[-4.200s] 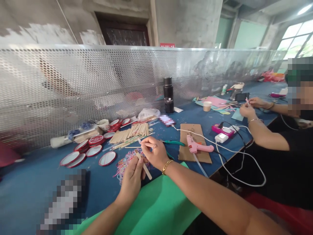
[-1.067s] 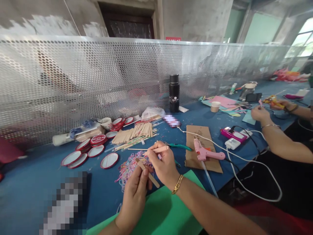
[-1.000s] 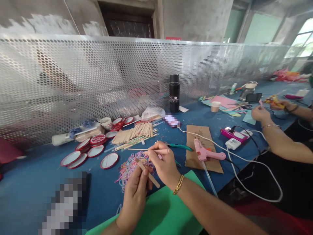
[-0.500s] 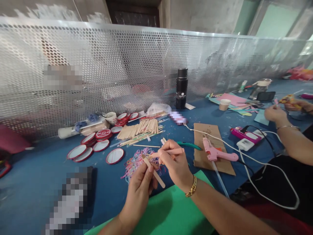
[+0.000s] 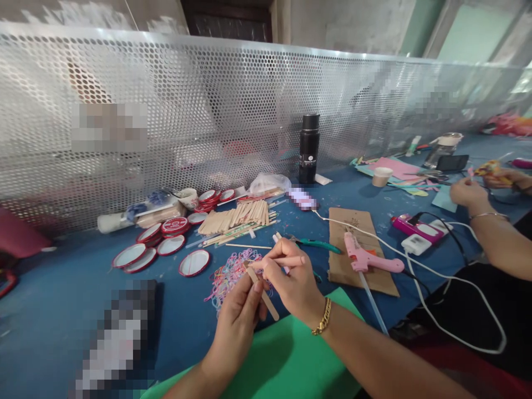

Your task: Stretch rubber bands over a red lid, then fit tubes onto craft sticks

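My left hand (image 5: 238,311) is closed, pinching a flat wooden craft stick (image 5: 270,306) that slants down to the right. Between the fingers of my right hand (image 5: 296,284) is a pale pink pen-like stick (image 5: 293,261), its tip at the upper end of the craft stick; whether they touch I cannot tell. Behind my hands lies a tangle of multicoloured yarn (image 5: 220,280), partly hidden. A green sheet (image 5: 286,360) is spread under my forearms. Farther back sits a pile of craft sticks (image 5: 235,219).
Red-rimmed lids (image 5: 195,262) lie to the left. A pink glue gun (image 5: 366,257) rests on cardboard (image 5: 349,221), near green-handled pliers (image 5: 318,244) and a white cable (image 5: 453,278). A black bottle (image 5: 310,149) stands by the perforated metal screen (image 5: 249,111). Another person's hands (image 5: 465,191) work at the right.
My right hand has shifted slightly left, bringing the pen-like stick's tip closer to the upper end of the craft stick. My left hand keeps its hold.
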Tool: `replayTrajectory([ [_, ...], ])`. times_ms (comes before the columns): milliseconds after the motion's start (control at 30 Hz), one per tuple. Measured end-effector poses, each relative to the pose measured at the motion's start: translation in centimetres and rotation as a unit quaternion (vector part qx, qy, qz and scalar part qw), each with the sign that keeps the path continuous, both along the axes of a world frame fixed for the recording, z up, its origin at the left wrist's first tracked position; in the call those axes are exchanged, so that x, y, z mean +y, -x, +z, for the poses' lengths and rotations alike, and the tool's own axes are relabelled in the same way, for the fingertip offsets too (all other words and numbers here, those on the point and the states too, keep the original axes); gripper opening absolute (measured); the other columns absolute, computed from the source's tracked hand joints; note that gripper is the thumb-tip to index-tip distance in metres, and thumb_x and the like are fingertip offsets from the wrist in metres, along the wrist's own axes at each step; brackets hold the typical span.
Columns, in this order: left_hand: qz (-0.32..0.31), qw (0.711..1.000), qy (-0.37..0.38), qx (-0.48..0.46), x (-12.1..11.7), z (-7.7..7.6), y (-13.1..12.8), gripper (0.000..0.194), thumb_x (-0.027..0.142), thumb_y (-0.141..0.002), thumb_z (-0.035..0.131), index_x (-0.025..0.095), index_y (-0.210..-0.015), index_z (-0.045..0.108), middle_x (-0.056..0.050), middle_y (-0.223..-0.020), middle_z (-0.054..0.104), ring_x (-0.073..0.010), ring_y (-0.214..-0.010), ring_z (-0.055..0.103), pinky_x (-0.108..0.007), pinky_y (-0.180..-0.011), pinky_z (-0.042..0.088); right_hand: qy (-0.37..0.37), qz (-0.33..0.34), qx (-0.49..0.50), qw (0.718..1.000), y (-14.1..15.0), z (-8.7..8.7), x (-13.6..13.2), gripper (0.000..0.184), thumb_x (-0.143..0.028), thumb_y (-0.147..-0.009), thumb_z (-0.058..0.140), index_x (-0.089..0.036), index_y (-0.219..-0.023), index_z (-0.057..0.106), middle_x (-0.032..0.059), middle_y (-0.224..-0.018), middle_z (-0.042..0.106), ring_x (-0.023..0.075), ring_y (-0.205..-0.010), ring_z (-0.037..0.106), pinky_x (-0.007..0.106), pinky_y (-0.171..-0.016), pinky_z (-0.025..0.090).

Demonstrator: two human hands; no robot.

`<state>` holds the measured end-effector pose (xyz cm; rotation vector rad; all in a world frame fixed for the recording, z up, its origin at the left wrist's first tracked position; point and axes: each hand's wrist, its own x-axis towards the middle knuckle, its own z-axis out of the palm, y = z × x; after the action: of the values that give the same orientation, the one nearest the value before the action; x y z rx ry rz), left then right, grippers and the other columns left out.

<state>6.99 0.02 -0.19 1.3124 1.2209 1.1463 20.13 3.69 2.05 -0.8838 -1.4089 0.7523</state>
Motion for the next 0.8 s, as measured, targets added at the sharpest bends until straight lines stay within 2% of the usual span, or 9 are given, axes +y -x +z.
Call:
replayTrajectory([
  [133,-0.001,1.0,-0.008,0.011,-0.02,0.0,0.09,0.05,0.069,-0.086,0.061,0.021,-0.074,0.058,0.005,-0.05,0.049,-0.0091,-0.043,0.033,-0.021,-0.041,0.022,0.005,0.008,-0.004,1.0,0.0,-0.06,0.15,0.018,-0.022,-0.086,0.057,-0.023,-0.068,0.057,-0.0015,-0.068,0.063,0.0152,-0.066,0.062,0.026,-0.063,0.05],
  [333,0.008,1.0,0.002,0.012,-0.12,0.1,0.09,0.053,0.073,-0.084,0.06,0.021,-0.078,0.06,0.006,-0.051,0.048,-0.0089,-0.044,0.032,-0.021,-0.041,0.022,-0.011,-0.025,-0.001,1.0,-0.17,-0.01,0.26,0.018,-0.02,-0.085,0.055,-0.022,-0.067,0.059,-0.0008,-0.068,0.061,0.0152,-0.067,0.061,0.027,-0.064,0.048],
  [533,0.0,0.999,-0.011,0.034,-0.05,0.01,0.15,0.05,0.068,-0.089,0.058,0.02,-0.076,0.058,0.006,-0.052,0.048,-0.0089,-0.045,0.033,-0.021,-0.042,0.022,0.001,0.014,-0.006,1.0,-0.15,0.06,0.15,0.019,-0.021,-0.086,0.056,-0.022,-0.067,0.058,-0.001,-0.068,0.063,0.0149,-0.066,0.061,0.026,-0.063,0.048],
  [700,-0.001,0.999,-0.011,0.036,0.0,-0.08,0.2,0.05,0.069,-0.09,0.055,0.02,-0.081,0.059,0.007,-0.052,0.048,-0.0095,-0.045,0.034,-0.021,-0.042,0.024,0.01,-0.011,0.006,1.0,-0.25,0.16,0.16,0.021,-0.022,-0.085,0.057,-0.022,-0.064,0.058,-0.0002,-0.068,0.061,0.0163,-0.07,0.063,0.028,-0.067,0.049],
  [800,-0.008,0.999,-0.016,0.04,-0.03,-0.26,0.28,0.048,0.066,-0.092,0.054,0.02,-0.08,0.058,0.007,-0.053,0.047,-0.0095,-0.046,0.034,-0.021,-0.043,0.024,0.006,0.005,0.002,1.0,-0.24,0.15,0.2,0.023,-0.021,-0.085,0.055,-0.022,-0.063,0.058,0.0002,-0.07,0.062,0.0161,-0.07,0.063,0.028,-0.068,0.049],
])
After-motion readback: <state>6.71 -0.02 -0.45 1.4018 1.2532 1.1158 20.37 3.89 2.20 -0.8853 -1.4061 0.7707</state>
